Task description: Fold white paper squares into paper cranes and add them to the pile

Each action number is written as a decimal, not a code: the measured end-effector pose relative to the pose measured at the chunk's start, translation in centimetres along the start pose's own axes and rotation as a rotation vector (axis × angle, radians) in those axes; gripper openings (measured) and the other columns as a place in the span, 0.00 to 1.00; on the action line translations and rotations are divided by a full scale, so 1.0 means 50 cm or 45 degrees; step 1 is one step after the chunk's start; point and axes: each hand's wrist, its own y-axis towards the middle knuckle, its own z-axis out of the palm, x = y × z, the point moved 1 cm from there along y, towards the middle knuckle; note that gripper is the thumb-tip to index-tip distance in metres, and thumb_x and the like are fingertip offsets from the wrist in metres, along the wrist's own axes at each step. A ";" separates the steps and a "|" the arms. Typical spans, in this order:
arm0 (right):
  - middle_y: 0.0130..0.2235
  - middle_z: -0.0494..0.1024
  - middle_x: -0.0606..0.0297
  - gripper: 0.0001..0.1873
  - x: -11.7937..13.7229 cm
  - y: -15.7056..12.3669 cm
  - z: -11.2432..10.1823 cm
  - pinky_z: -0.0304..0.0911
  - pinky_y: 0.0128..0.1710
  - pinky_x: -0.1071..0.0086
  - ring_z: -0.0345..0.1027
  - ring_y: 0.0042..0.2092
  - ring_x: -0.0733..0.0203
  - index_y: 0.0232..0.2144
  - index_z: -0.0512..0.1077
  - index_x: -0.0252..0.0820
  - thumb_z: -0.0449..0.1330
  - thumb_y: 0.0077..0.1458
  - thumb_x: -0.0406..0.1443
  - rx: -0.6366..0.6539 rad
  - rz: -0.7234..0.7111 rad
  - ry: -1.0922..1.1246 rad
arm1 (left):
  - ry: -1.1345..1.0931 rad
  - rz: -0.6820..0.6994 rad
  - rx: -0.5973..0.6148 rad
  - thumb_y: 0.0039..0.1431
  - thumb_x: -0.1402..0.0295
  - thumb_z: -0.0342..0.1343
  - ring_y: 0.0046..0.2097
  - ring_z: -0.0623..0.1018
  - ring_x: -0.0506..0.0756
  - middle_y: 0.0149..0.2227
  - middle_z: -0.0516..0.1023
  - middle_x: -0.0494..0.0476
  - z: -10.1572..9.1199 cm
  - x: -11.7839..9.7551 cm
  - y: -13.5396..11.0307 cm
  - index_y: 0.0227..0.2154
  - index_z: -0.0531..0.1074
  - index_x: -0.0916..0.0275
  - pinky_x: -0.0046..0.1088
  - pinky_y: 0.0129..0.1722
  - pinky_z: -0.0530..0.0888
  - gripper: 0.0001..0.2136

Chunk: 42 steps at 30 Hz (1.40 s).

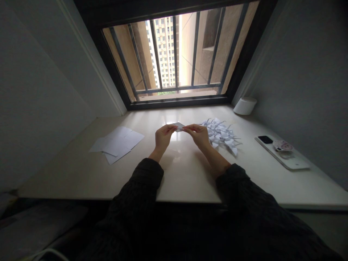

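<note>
A small folded piece of white paper [178,125] is held up between my two hands, over the pale sill near the window. My left hand [164,136] pinches its left side with thumb and fingers. On the other side my right hand [199,135] grips the right edge in the same way. Just right of my right hand lies a pile of folded white paper cranes [221,135], partly hidden behind that hand. To the left, flat white paper sheets [122,141] lie overlapping on the sill.
The pale sill [187,181] ends at a front edge close to my body. A white phone [282,154] with a round grip on its back lies at the right. In the back right corner stands a white cylindrical object [245,106]. A barred window [176,58] is ahead.
</note>
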 end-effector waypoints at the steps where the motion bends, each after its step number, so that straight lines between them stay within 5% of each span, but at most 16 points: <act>1: 0.29 0.81 0.64 0.10 0.001 0.000 0.000 0.67 0.36 0.65 0.74 0.33 0.57 0.26 0.80 0.46 0.69 0.41 0.44 -0.007 -0.012 -0.006 | -0.027 -0.006 0.011 0.48 0.63 0.65 0.37 0.79 0.54 0.34 0.81 0.56 0.002 -0.001 -0.001 0.30 0.79 0.61 0.35 0.43 0.74 0.08; 17: 0.30 0.81 0.66 0.09 0.009 0.001 0.002 0.68 0.41 0.63 0.74 0.35 0.57 0.27 0.80 0.48 0.70 0.40 0.42 0.038 -0.027 0.130 | -0.216 -0.108 0.017 0.43 0.65 0.68 0.36 0.80 0.55 0.32 0.81 0.55 0.009 -0.016 -0.003 0.28 0.78 0.62 0.40 0.46 0.76 0.09; 42: 0.28 0.81 0.66 0.13 0.008 -0.003 0.012 0.70 0.42 0.61 0.74 0.32 0.60 0.27 0.80 0.46 0.72 0.33 0.38 -0.025 0.242 0.461 | -0.172 -0.078 -0.010 0.44 0.64 0.68 0.38 0.80 0.56 0.33 0.81 0.57 0.007 -0.019 -0.005 0.28 0.78 0.63 0.39 0.46 0.76 0.10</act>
